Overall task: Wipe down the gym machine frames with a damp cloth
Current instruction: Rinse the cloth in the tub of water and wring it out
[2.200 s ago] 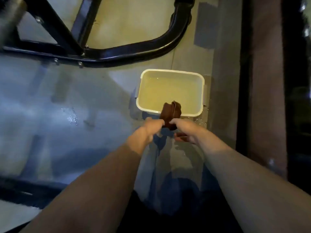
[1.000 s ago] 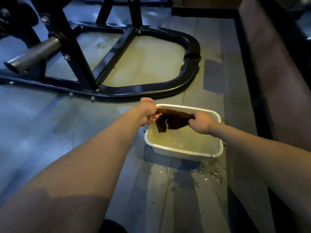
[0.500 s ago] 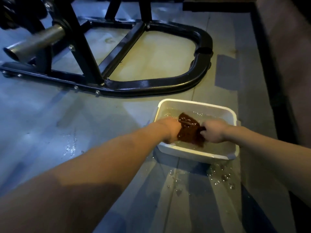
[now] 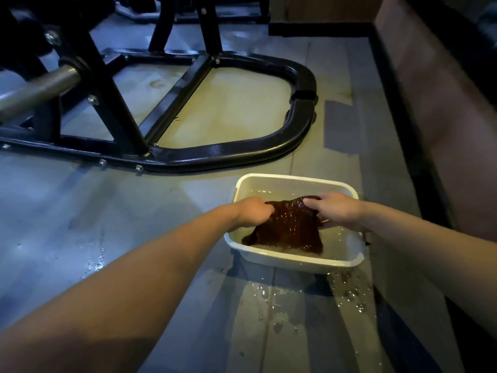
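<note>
Cloth [image 4: 290, 224], dark brown and soaked, hangs spread between two hands over a white plastic tub [image 4: 295, 261] of water, its lower edge dipping in. Left hand [image 4: 252, 211] and right hand [image 4: 336, 208] each grip an upper corner. No writing is legible. Droplets [image 4: 347, 294] spot the grey floor [image 4: 107, 211] beside the tub; a black machine frame [image 4: 228, 152] sits just beyond, a wall [image 4: 443, 130] at right.

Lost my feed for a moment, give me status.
Left hand and right hand both grip the brown cloth, spread over the white water tub. Black machine frame untouched. Splashes on floor.
</note>
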`<act>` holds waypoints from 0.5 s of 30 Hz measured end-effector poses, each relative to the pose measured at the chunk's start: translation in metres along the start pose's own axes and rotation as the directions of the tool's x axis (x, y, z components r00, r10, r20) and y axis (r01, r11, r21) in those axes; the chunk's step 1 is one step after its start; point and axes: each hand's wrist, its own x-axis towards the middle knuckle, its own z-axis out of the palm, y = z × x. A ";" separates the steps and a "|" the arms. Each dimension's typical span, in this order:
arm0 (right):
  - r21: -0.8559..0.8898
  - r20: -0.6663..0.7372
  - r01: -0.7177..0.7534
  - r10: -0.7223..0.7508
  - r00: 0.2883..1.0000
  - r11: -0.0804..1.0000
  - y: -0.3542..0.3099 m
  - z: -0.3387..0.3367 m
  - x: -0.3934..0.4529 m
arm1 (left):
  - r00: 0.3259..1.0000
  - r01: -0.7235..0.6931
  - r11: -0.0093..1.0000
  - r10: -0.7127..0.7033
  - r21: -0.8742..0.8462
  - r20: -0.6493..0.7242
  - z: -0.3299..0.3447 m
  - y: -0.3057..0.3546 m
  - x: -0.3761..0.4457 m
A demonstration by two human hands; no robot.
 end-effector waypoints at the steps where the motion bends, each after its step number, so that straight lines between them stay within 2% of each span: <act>1: 0.120 0.001 0.017 -0.018 1.000 0.993 -0.003 -0.005 -0.002 | 0.999 -0.028 0.998 0.026 -0.063 -0.041 -0.003 0.001 -0.003; 2: 0.197 -0.006 0.039 -0.039 0.999 0.980 -0.006 -0.010 -0.004 | 0.995 -0.060 0.992 0.051 -0.109 -0.083 -0.005 0.003 -0.006; 4: 0.242 -0.031 0.085 -0.080 0.996 0.967 -0.007 -0.016 -0.005 | 0.985 -0.115 0.980 0.091 -0.160 -0.150 -0.008 0.005 -0.009; 6: 0.164 -0.081 0.128 -0.116 0.990 0.978 -0.005 -0.017 -0.003 | 0.975 -0.161 0.975 0.133 -0.156 -0.176 -0.008 0.005 -0.007; 7: 0.064 -0.117 0.141 -0.133 0.984 0.988 -0.004 -0.015 -0.001 | 0.974 -0.166 0.979 0.144 -0.120 -0.173 -0.005 0.003 -0.006; 9: -0.298 -0.187 0.163 -0.225 0.956 0.940 0.001 -0.011 0.002 | 0.975 -0.153 0.987 0.160 0.054 -0.155 0.000 -0.002 -0.002; 11: -0.641 -0.195 0.139 -0.335 0.922 0.755 0.006 -0.003 0.005 | 0.981 -0.132 0.952 0.165 0.276 -0.100 0.006 -0.004 0.000; 13: -0.773 -0.134 0.144 -0.380 0.915 0.618 0.010 0.009 0.004 | 0.988 -0.083 0.859 0.137 0.505 -0.071 0.014 -0.003 0.000; 15: -0.833 -0.040 0.164 -0.354 0.934 0.528 0.016 0.021 0.004 | 0.993 -0.035 0.769 0.098 0.638 -0.063 0.023 -0.001 0.003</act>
